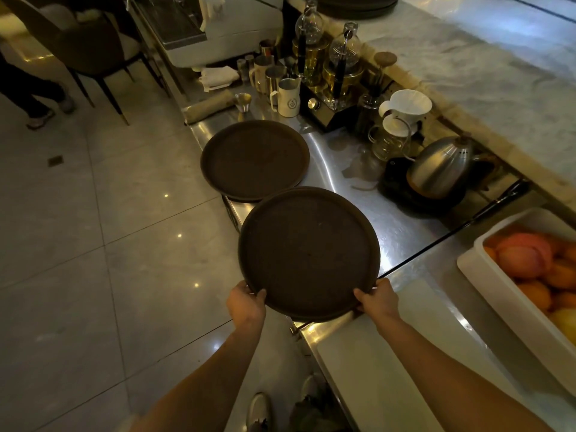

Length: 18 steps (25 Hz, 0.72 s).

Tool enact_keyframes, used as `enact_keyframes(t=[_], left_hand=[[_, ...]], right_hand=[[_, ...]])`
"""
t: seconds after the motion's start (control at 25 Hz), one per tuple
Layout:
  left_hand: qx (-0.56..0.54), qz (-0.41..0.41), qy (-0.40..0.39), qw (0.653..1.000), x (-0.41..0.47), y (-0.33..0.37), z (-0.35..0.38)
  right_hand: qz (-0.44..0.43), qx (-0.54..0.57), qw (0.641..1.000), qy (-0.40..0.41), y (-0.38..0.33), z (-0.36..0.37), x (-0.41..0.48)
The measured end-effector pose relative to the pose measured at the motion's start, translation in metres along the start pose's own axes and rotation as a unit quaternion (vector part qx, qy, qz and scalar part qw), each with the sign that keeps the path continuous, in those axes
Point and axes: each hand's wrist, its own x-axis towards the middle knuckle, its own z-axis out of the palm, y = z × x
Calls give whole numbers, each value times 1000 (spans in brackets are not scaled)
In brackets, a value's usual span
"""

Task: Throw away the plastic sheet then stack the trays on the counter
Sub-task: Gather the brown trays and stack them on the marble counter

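Note:
I hold a round dark brown tray (pixel 308 254) by its near rim, my left hand (pixel 246 302) at its lower left and my right hand (pixel 378 299) at its lower right. It hangs over the front edge of the steel counter (pixel 396 226). Beyond it a second round brown tray (pixel 254 159) lies on the counter and appears to rest on another one, whose rim shows underneath. The two trays nearly touch, the held one slightly overlapping the far one's near edge. I see no plastic sheet.
Behind the trays stand metal pitchers (pixel 288 96), siphon brewers (pixel 341 70), a dripper on a glass server (pixel 402 116) and a steel kettle (pixel 441 169). A white cutting board (pixel 374 369) and a white bin of fruit (pixel 530 275) lie to the right. Tiled floor on the left.

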Motion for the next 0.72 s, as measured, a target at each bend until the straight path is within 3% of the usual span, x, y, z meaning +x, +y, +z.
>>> enact_keyframes(t=[0.44, 0.72], left_hand=[[-17, -14, 1, 1000, 8, -9, 3], [-80, -66, -27, 994, 16, -9, 9]], right_hand=[[-83, -78, 993, 26, -2, -7, -17], [-31, -96, 995, -18, -11, -6, -4]])
